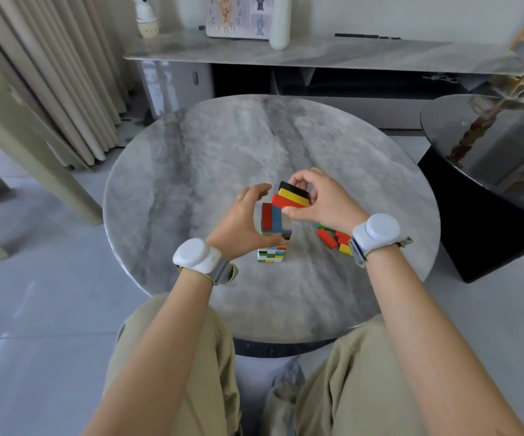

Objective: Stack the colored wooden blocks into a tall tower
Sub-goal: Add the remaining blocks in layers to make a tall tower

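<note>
Head view, looking down: a round table [223, 146] with a grey marbled top fills the middle, and the person's knees in khaki trousers [175, 357] sit at its near edge. Beyond it a long sideboard [364, 55] with the same grey top runs along the wall. A pale pleated curtain [50, 73] hangs at the far left, with an olive-green stool [12, 121] in front of it. A dark side table [490, 146] with a glossy top stands to the right of the round table.

Both forearms reach in from below, each with a white band [197, 256] at the wrist. The tower [271, 247] stands upright on the round table, a little nearer than its centre. It is built of small coloured blocks, and red and blue ones show on its top layer.

The left hand [238, 225] cups the upper part of the tower, with the thumb laid across the near face and the fingers arched round the far left side. The right hand [323, 202] pinches three blocks [292, 195] held side by side, black, yellow and red. They are tilted over the far right corner of the tower's top, and I cannot tell whether they touch it.

A few loose blocks [333, 239], red, yellow and green, lie on the table just right of the tower, partly hidden under the right wrist. A white bottle [280, 23] stands on the sideboard. A thin ring [239, 197] sits on a left finger.
</note>
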A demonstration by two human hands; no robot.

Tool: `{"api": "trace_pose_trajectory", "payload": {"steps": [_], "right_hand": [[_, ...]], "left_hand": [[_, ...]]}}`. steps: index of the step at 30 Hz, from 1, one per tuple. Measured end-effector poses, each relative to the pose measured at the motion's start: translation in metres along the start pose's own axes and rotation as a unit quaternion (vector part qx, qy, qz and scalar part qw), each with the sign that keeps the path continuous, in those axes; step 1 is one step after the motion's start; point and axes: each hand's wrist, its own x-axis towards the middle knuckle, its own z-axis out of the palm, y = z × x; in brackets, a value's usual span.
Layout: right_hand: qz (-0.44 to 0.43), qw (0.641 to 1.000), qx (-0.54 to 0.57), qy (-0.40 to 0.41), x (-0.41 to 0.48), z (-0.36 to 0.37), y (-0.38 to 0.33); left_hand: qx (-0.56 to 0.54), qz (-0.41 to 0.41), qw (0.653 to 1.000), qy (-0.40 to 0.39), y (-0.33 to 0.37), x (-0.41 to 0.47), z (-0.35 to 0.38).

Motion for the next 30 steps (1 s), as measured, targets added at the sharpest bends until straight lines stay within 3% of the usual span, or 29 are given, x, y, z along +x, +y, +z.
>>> {"api": "trace_pose_trajectory", "payload": {"steps": [8, 30], "right_hand": [[-0.026, 0.993, -0.085, -0.076, 0.002, 0.006, -0.013], [0.004, 0.983, -0.146, -0.111, 0.0, 0.011, -0.02]], "left_hand": [[-0.007, 0.0, 1.0, -0.021, -0.006, 0.007, -0.003], [0.072, -0.014, 0.997, -0.022, 0.001, 0.006, -0.001]]}}
